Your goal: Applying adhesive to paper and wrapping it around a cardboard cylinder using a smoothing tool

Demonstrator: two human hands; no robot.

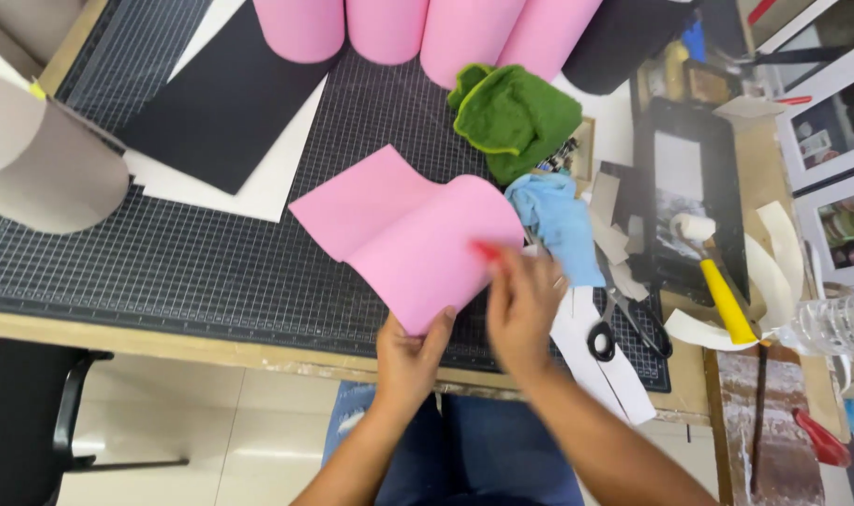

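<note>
Pink foam sheet (417, 239) lifted and curling above the cutting mat (211, 272), near edge of the table. Left hand (410, 358) pinches its near corner; right hand (523, 305), blurred, closed on a small red tool (488, 251) at the sheet's right edge. No cut or mark visible on the sheet yet; scissors (623, 328) lie unused to the right.

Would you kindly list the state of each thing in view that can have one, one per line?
pink sheet: curled, lifted off the cutting mat
left hand: pinching the sheet's lower edge
right hand: blurred, on the sheet's right edge beside a small red thing
pink rolls: rolled up
green cloth: crumpled
blue cloth: crumpled
scissors: lying flat, unheld
plastic bottle: on its side
</note>
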